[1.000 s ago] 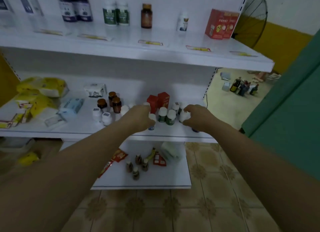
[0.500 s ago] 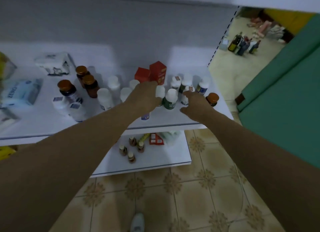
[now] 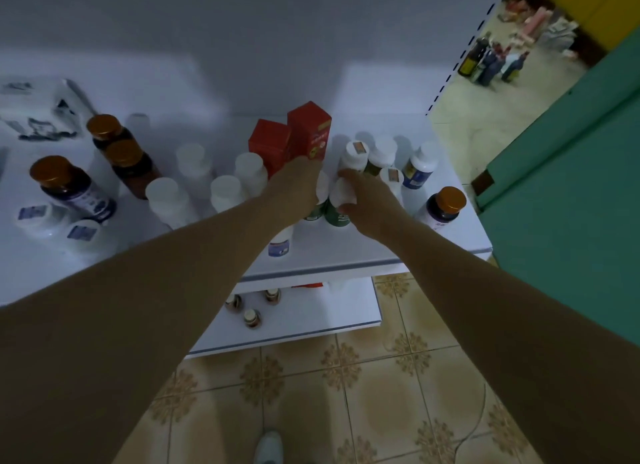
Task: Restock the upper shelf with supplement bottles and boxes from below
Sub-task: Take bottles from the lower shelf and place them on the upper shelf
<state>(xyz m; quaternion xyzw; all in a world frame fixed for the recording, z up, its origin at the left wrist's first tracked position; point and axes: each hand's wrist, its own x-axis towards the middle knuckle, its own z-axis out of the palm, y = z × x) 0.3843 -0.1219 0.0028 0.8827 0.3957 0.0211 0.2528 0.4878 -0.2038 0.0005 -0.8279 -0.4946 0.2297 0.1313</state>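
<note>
Both hands have drawn closer together, onto the cluster of bottles near the right end of the shelf (image 3: 363,255). The right hand (image 3: 367,203) curls thumb and fingers round the white cap of a green-labelled bottle (image 3: 337,215), which stands upright near the shelf's front edge. The left hand (image 3: 294,189) lies over a twin bottle (image 3: 316,211) just beside it, in front of two red boxes (image 3: 294,137). Its fingers are hidden, so its grasp cannot be told. This looks like the pick-up step. Next, each bottle likely needs a straight lift clear of its close neighbours, then a raise to the upper shelf, which is out of view. Every bottle is capped and both boxes are closed, so their contents go unseen.
</note>
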